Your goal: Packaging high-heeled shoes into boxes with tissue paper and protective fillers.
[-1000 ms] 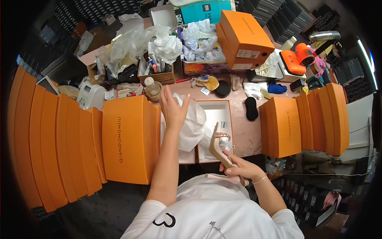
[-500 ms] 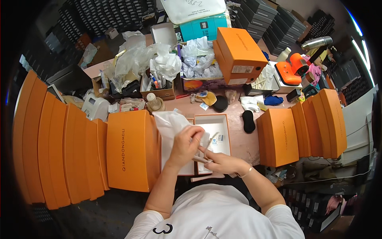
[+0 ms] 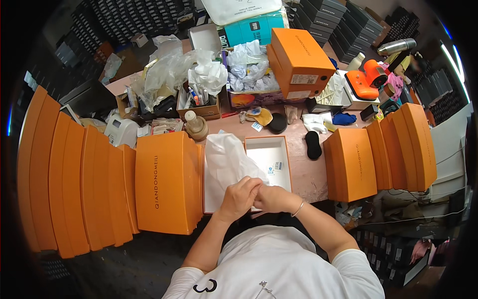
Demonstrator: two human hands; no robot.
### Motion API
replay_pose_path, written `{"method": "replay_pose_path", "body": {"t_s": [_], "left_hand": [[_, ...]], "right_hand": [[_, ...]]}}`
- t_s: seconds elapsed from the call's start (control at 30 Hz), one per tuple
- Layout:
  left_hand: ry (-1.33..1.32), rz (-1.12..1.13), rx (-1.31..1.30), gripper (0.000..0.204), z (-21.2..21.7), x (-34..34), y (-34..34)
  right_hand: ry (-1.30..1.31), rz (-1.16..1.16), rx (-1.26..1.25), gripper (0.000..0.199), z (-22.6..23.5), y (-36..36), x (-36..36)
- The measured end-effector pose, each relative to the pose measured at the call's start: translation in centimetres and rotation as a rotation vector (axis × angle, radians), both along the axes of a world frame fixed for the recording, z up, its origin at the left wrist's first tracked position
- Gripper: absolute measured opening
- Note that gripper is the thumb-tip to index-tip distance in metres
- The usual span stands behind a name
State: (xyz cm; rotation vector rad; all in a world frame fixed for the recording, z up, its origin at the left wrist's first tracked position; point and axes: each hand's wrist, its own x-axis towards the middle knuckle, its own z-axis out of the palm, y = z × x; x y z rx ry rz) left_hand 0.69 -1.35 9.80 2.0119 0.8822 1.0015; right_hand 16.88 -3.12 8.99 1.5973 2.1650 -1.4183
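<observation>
My left hand is closed, its fingers curled at the near end of a thin white wrapping sheet. The sheet spreads away from it over the left part of an open orange-edged box. Right beside it and touching, my right hand is also closed at the sheet's end. Its fingertips are mostly hidden, and whatever lies inside the wrap between my hands cannot be made out. Small tags with white and blue print lie inside the box's white interior.
Rows of orange boxes stand left and right. A bottle, a black eye-mask-shaped item and a round black lid lie beyond. A bin of crumpled paper and an orange tape dispenser-like device are farther back.
Both hands have come together and moved nearer my body. The sheet now lies flatter over the box's left part. A pale, slim item visible by my right hand earlier is now hidden.
</observation>
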Motion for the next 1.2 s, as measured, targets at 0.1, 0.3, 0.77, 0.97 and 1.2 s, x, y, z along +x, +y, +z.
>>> {"method": "replay_pose_path", "body": {"t_s": [0.1,0.3,0.77,0.97,1.2], "left_hand": [[0.118,0.028,0.030,0.008,0.3,-2.3,-0.5],[-0.017,0.231,-0.164,0.009,-1.2,-3.4,-0.2],[-0.187,0.149,-0.361,0.013,1.3,0.9,1.7],[-0.189,0.144,-0.399,0.016,0.1,1.2,2.2],[-0.176,0.128,-0.398,0.016,0.5,1.1,2.0]], "right_hand": [[0.410,-0.409,-0.505,0.053,1.0,1.3,2.5],[1.306,-0.959,-0.787,0.051,-2.2,-1.4,5.2],[1.748,-0.852,-0.978,0.053,-3.0,-3.8,5.6],[1.747,-0.841,-0.992,0.054,-2.7,-3.7,5.3],[1.737,-0.825,-0.975,0.057,-3.0,-4.0,5.5]]}}
